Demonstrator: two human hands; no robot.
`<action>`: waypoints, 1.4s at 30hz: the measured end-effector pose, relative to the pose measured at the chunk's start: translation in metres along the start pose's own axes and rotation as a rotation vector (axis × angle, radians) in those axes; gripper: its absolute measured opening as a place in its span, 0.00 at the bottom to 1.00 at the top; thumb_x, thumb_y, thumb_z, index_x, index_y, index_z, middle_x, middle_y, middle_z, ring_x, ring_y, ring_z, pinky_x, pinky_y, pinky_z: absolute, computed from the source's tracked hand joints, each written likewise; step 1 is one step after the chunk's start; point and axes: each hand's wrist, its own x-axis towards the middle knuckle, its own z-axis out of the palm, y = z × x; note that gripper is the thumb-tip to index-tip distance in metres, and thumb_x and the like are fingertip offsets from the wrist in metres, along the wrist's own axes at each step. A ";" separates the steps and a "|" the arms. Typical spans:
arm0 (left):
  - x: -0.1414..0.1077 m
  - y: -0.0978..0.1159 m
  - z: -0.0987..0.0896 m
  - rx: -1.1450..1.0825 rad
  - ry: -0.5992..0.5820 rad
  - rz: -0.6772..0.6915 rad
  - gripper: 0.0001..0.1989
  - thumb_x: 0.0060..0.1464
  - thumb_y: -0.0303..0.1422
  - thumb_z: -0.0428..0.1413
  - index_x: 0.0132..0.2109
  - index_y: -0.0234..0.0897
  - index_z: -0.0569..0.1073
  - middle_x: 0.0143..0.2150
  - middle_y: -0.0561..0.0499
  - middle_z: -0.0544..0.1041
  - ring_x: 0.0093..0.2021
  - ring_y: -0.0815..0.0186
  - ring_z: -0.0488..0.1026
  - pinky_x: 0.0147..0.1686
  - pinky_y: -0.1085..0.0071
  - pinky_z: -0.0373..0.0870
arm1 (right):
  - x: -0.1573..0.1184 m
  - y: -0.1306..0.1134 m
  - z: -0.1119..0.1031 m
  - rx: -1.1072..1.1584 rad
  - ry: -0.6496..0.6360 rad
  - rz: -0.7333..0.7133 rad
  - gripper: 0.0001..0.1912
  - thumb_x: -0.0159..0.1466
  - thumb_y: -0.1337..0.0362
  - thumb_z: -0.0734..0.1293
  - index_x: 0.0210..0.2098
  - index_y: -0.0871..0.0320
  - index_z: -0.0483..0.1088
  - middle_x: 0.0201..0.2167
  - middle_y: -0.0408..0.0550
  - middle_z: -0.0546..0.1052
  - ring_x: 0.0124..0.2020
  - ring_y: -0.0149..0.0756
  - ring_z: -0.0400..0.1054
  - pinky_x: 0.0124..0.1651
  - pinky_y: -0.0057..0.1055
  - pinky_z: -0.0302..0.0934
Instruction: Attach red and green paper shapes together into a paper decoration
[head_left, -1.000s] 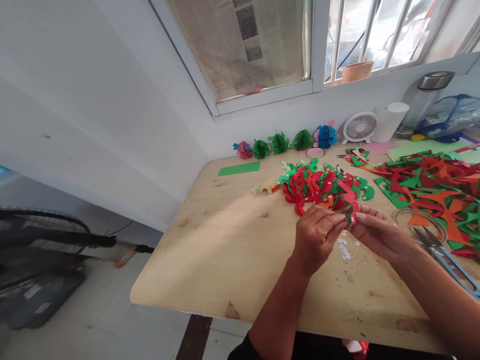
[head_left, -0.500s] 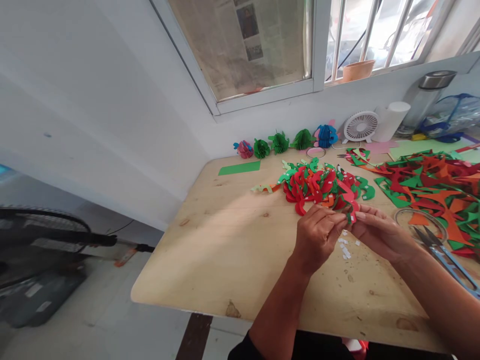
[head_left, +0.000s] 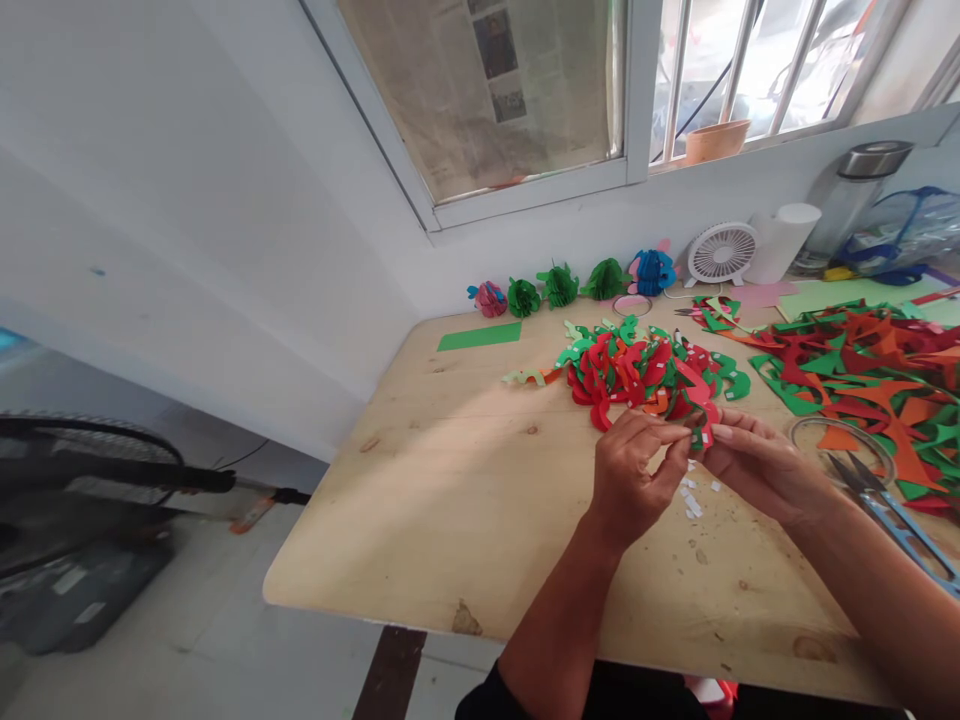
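Note:
A curly red paper cut-out [head_left: 697, 385] with a green part and small white squares on it stands at the near edge of a heap of similar paper pieces [head_left: 626, 370]. My right hand [head_left: 757, 465] pinches its near end between thumb and fingers. From the other side, my left hand [head_left: 634, 475] is closed, thumb and forefinger meeting at the green edge of the same end. Whether a tiny white square is between those fingertips cannot be made out. Small white paper squares [head_left: 691, 500] lie on the table just below the hands.
Blue-handled scissors [head_left: 892, 525] and a clear ring [head_left: 844, 445] lie right of my right arm. Beyond them spreads a pile of red, orange and green scraps [head_left: 885, 380]. Folded paper figures [head_left: 559, 285], a white fan [head_left: 721, 253] and a bottle [head_left: 855, 205] line the wall.
My left fingertips have shifted very slightly at the end of the cut-out, showing a little more of its green part. The right hand stays in place.

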 end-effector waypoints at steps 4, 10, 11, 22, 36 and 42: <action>0.000 0.002 -0.002 -0.021 -0.012 -0.008 0.06 0.51 0.28 0.55 0.37 0.35 0.74 0.33 0.48 0.78 0.35 0.66 0.73 0.39 0.68 0.72 | 0.000 -0.001 0.001 0.027 -0.003 -0.013 0.04 0.55 0.67 0.69 0.31 0.53 0.75 0.27 0.42 0.76 0.30 0.28 0.67 0.37 0.24 0.63; 0.000 0.000 -0.001 -0.017 -0.013 -0.048 0.03 0.51 0.30 0.56 0.34 0.36 0.74 0.32 0.49 0.78 0.35 0.66 0.73 0.38 0.68 0.72 | 0.000 -0.002 0.002 0.008 -0.030 -0.003 0.03 0.55 0.67 0.69 0.31 0.54 0.75 0.26 0.42 0.75 0.28 0.27 0.66 0.35 0.23 0.63; 0.000 0.000 -0.001 -0.010 -0.016 -0.050 0.03 0.52 0.29 0.55 0.34 0.36 0.74 0.32 0.49 0.78 0.34 0.66 0.73 0.38 0.68 0.71 | 0.000 -0.001 0.002 0.003 -0.032 -0.002 0.03 0.55 0.67 0.69 0.31 0.54 0.75 0.25 0.42 0.75 0.27 0.27 0.66 0.34 0.22 0.63; -0.003 -0.001 0.000 0.094 -0.010 -0.013 0.04 0.53 0.28 0.53 0.35 0.36 0.72 0.31 0.49 0.77 0.34 0.66 0.72 0.39 0.68 0.70 | 0.002 0.000 0.000 -0.117 0.018 -0.020 0.02 0.55 0.64 0.69 0.29 0.52 0.74 0.26 0.43 0.73 0.28 0.32 0.66 0.36 0.30 0.63; -0.002 0.000 -0.001 -0.249 -0.010 -0.445 0.06 0.53 0.32 0.52 0.33 0.34 0.70 0.29 0.50 0.76 0.31 0.69 0.72 0.34 0.73 0.69 | 0.001 -0.002 0.002 -0.127 0.027 0.004 0.02 0.54 0.63 0.70 0.27 0.54 0.74 0.25 0.43 0.73 0.27 0.30 0.65 0.34 0.28 0.62; 0.000 -0.006 -0.003 -0.297 0.006 -0.606 0.09 0.51 0.33 0.53 0.27 0.32 0.71 0.26 0.50 0.75 0.28 0.70 0.70 0.32 0.74 0.67 | 0.000 -0.002 0.001 -0.150 0.049 -0.020 0.03 0.54 0.63 0.70 0.27 0.54 0.73 0.25 0.43 0.73 0.27 0.31 0.66 0.34 0.29 0.64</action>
